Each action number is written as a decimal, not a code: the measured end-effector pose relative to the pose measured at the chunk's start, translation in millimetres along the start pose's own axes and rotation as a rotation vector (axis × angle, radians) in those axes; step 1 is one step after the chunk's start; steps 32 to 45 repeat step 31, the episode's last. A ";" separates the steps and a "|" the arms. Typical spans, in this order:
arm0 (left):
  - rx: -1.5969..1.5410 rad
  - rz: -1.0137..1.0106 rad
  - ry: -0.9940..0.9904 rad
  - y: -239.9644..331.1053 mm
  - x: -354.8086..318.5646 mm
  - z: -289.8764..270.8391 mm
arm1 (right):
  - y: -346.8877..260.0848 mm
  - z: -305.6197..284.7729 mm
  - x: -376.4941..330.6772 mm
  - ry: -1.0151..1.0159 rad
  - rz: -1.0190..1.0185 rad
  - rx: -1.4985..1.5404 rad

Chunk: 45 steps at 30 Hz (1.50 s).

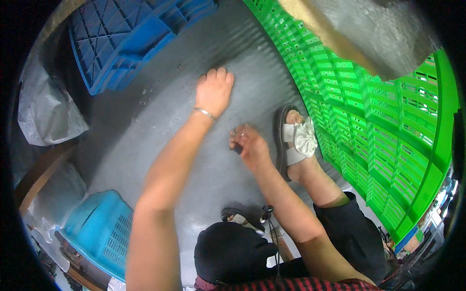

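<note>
My left hand, with a thin silver bangle at its wrist, reaches out low over the grey floor. Its back faces up and its fingers curl under, so whatever lies beneath them is hidden. Nearer to me and a little to the right, my right hand has its fingers bent toward the palm. A small dark thing shows at those fingers; its kind is too small and blurred to make out. Close by on the right is my foot in a sandal with a white bow.
A large green slatted plastic basket fills the right side, with a grey-silver wrapped bundle above it. Far left stands a blue plastic crate. A light-blue basket and a whitish plastic bag sit along the left.
</note>
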<state>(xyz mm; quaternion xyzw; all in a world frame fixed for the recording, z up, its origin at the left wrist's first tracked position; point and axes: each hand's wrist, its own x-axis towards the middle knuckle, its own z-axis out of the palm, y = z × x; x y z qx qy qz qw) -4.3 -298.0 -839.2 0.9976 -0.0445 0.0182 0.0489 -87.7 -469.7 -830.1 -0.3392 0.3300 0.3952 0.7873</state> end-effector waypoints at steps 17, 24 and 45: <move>-0.246 -0.044 -0.209 -3.5 -29.3 -36.8 | 31.9 8.2 -41.8 0.157 0.031 0.194; -0.486 -0.136 -0.001 37.2 -98.6 -163.1 | 19.8 60.0 -40.0 -0.191 -0.014 0.425; -0.781 -0.553 0.641 22.3 -77.0 -279.4 | -37.0 193.4 -105.8 0.005 -0.334 0.125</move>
